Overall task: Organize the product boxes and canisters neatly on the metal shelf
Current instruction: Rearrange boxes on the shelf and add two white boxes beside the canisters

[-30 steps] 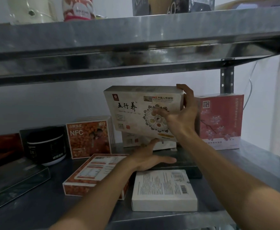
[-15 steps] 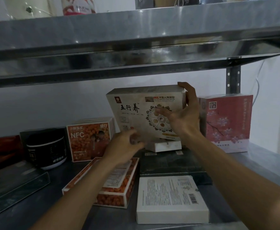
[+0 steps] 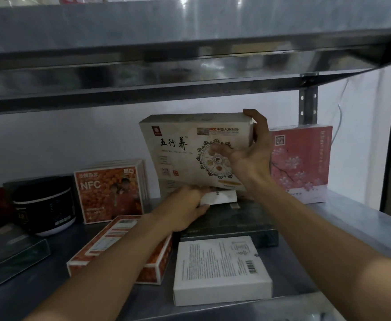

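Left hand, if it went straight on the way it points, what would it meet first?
The left hand pinches the small white box, so that comes first. Behind it likely sits the large cream box the right hand holds; depth is unclear.

We see a metal shelf (image 3: pixel 350 218). An orange box (image 3: pixel 111 246), a white box (image 3: pixel 222 272) and a dark box (image 3: pixel 238 225) lie flat on it. Behind them stand a black canister (image 3: pixel 43 205), an NFC box (image 3: pixel 108 193) and a pink box (image 3: pixel 303 163).
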The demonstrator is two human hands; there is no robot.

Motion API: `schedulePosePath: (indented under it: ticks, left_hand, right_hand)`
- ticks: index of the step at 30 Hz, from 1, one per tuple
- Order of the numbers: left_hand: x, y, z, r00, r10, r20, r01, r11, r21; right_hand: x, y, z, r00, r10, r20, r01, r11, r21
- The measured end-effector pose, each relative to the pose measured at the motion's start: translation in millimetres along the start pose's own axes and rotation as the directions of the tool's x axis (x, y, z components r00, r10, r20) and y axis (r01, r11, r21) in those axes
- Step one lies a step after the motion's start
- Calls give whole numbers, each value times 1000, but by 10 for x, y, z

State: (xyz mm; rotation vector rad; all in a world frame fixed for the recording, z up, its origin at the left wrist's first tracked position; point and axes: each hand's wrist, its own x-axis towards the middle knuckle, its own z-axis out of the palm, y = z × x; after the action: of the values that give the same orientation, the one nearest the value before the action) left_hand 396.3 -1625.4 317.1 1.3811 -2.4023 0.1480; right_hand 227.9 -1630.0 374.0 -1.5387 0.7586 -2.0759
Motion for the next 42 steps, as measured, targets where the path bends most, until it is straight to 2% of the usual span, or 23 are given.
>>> schedulePosePath:
  ticks: [5, 9, 12, 15, 18, 22, 24, 28, 32, 37, 42]
  left_hand:
    - [-456, -97, -252, 996, 56, -75, -60, 997, -54]
    - [-889, -288, -313, 997, 22, -78, -27, 998, -64]
    - [-1098, -380, -327, 999, -31, -28, 27, 991, -127]
    - [-1123, -369, -382, 996, -69, -49, 58, 980, -193]
    - [-976, -362, -469, 974, -140, -180, 97, 968, -231]
    - [-656, -332, -643, 873, -206, -442, 105, 965, -242]
    - [-475, -329, -751, 837, -228, -497, 139, 968, -209]
    - [-161, -422, -886, 829, -233, -508, 217, 972, -91]
    - [-11, -616, -850, 834, -248, -493, 212, 969, -130]
    - [113, -744, -773, 854, -262, -449, 246, 965, -95]
    - [135, -745, -745, 823, -257, -506, 228, 966, -120]
  right_hand:
    - [-6, -48, -23, 999, 23, 24, -22, 1000, -8]
    - [-45, -66, -8, 997, 48, 53, -48, 999, -8]
    - [-72, -35, 26, 995, 64, 71, -63, 998, -8]
    - [-87, -7, 69, 994, 76, 79, -76, 997, -12]
    - [-95, 18, 90, 994, 79, 77, -77, 997, -27]
    - [-64, 42, 116, 994, 78, 78, -74, 996, -53]
    - [-28, 43, 131, 991, 96, 96, -93, 995, -35]
    - [62, 99, 157, 988, 129, 81, -128, 992, -19]
    - [146, 178, 179, 988, 136, 76, -130, 988, -84]
    - [195, 240, 226, 985, 118, 124, -97, 982, -164]
    - [229, 254, 252, 987, 111, 117, -89, 980, -179]
